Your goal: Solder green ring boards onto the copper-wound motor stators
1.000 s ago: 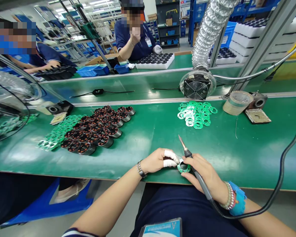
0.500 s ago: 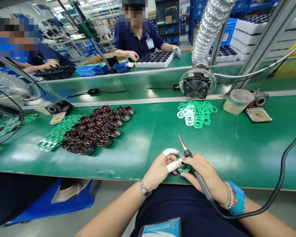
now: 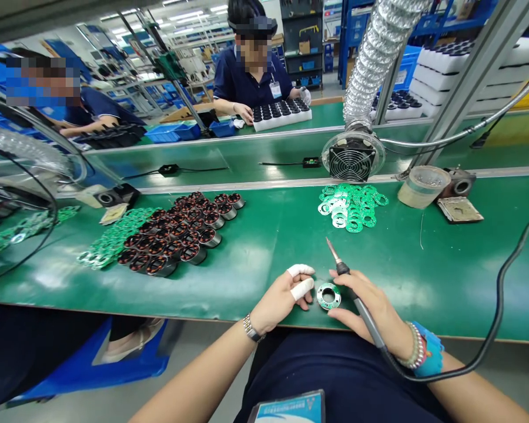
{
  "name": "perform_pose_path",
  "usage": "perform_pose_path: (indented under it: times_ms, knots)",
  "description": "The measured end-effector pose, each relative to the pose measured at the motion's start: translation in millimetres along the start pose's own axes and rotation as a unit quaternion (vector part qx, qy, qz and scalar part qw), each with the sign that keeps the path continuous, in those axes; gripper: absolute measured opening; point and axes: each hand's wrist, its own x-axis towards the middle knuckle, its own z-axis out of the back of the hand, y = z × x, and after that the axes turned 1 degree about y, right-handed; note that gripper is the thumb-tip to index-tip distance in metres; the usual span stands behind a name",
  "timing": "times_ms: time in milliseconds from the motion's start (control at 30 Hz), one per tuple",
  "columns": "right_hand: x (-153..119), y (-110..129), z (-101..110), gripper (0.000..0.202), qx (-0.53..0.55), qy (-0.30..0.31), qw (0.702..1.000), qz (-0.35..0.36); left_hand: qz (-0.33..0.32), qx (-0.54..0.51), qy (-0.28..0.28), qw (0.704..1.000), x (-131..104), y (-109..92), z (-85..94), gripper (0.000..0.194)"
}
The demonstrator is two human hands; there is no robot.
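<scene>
A ring-shaped green circuit board [image 3: 328, 296] lies near the table's front edge, between my hands; whether a part sits under it I cannot tell. Just left of it is my left hand [image 3: 286, 296], white covers on two digits, fingers apart and holding nothing. My right hand [image 3: 368, 302] keeps a soldering iron [image 3: 365, 320] across its palm, tip pointing up and away from me. The thumb and forefinger of that hand spread around the board's right side, close to its edge. A black cable trails from the iron to the right.
Loose ring boards [image 3: 355, 205] lie in a pile below a fan [image 3: 351, 163]. Copper-wound motor stators [image 3: 171, 235] stand in rows at left, beside more green boards [image 3: 119, 235]. A plastic tub [image 3: 423, 187] and a soldering sponge tray [image 3: 461, 210] are at right. Two people work beyond.
My left fingers have drawn back left from the ring board, leaving it in full view. My right fingers have opened around it, the soldering iron still in that hand.
</scene>
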Motion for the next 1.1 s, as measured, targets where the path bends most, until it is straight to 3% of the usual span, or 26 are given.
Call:
perform_pose_path:
  times_ms: [100, 233, 367, 467, 600, 700, 800, 900, 1000, 1100]
  knots:
    - [0.9, -5.8, 13.0, 0.031, -0.004, -0.043, 0.999, -0.023, -0.038, 0.131, 0.038, 0.990, -8.5, 0.2, 6.8, 0.050]
    - [6.2, -14.3, 26.6, 0.028, -0.039, -0.112, 0.991, -0.058, -0.091, 0.307, 0.065, 0.945, -6.9, -0.7, -3.5, 0.077]
    - [13.1, -21.3, 39.2, 0.027, -0.067, -0.134, 0.987, -0.065, -0.141, 0.353, 0.060, 0.923, 4.3, -1.4, -14.5, 0.057]
    - [17.3, -31.8, 52.9, 0.026, -0.094, -0.147, 0.981, -0.081, -0.127, 0.349, 0.053, 0.927, 17.8, -4.7, -6.7, 0.052]
    - [21.7, -54.2, 69.8, 0.030, -0.132, -0.189, 0.966, -0.117, -0.130, 0.346, -0.035, 0.928, 64.3, -27.3, 31.2, 0.049]
    - [22.3, -71.7, 74.5, 0.032, -0.140, -0.213, 0.957, -0.140, -0.104, 0.360, -0.170, 0.911, 127.1, -59.2, 73.9, 0.045]
    - [19.8, -86.8, 73.2, 0.034, -0.157, -0.232, 0.946, -0.165, -0.076, 0.369, -0.249, 0.892, 196.8, -92.4, 117.3, 0.045]
    - [16.9, -96.8, 70.8, 0.035, -0.187, -0.231, 0.938, -0.181, -0.041, 0.374, -0.316, 0.871, 250.9, -114.9, 149.5, 0.045]
    - [16.6, -100.4, 70.2, 0.031, -0.193, -0.222, 0.939, -0.178, -0.008, 0.386, -0.350, 0.853, 281.1, -121.0, 167.4, 0.046]
    - [19.3, -100.0, 69.4, 0.029, -0.189, -0.208, 0.943, -0.178, 0.011, 0.412, -0.357, 0.838, 290.7, -118.5, 177.6, 0.053]
